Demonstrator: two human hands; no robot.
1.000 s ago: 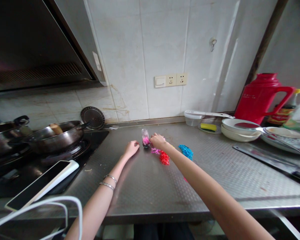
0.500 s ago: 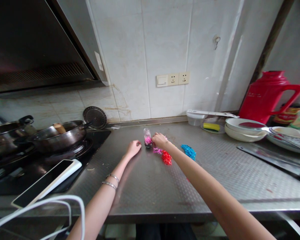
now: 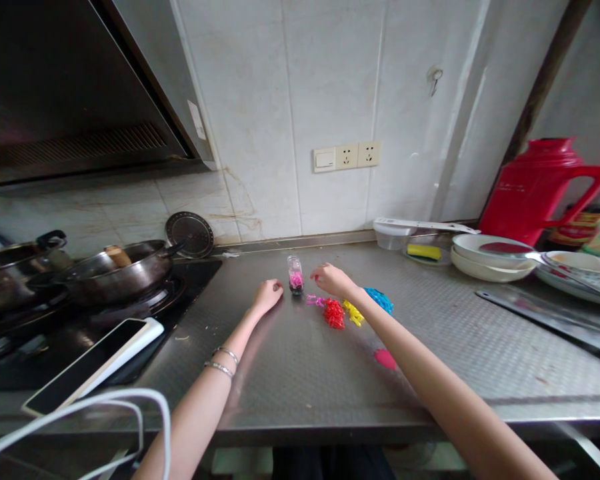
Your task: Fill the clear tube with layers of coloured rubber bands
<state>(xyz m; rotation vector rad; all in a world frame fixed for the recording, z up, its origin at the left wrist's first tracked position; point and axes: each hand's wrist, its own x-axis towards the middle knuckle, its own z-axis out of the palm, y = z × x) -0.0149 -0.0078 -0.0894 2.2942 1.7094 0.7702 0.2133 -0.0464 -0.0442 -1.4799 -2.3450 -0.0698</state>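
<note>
A small clear jar [image 3: 295, 275] stands upright on the counter, with pink bits inside and a dark bottom. To its left my left hand [image 3: 269, 295] rests on the metal top, fingers curled; what it holds, if anything, is hidden. My right hand [image 3: 331, 279] hovers right of the jar, apart from it, fingertips drawn together, and I cannot make out anything between them. Below that hand lie a few pink bands [image 3: 316, 301], a pile of red bands [image 3: 334, 313] and some yellow bands [image 3: 353, 313]. Blue bands [image 3: 379, 300] lie partly behind my right forearm.
A pink flat piece [image 3: 385, 359] lies by my right forearm. Pans [image 3: 117, 270] sit on the stove at left, near a phone [image 3: 87, 363] and white cable [image 3: 150, 395]. Right are a sponge [image 3: 423, 253], bowls [image 3: 493, 267], a knife [image 3: 540, 325] and a red thermos [image 3: 527, 190].
My right hand has moved right and away from the jar, its forearm shifting so that the yellow bands and pink piece now show. My left hand has stayed put.
</note>
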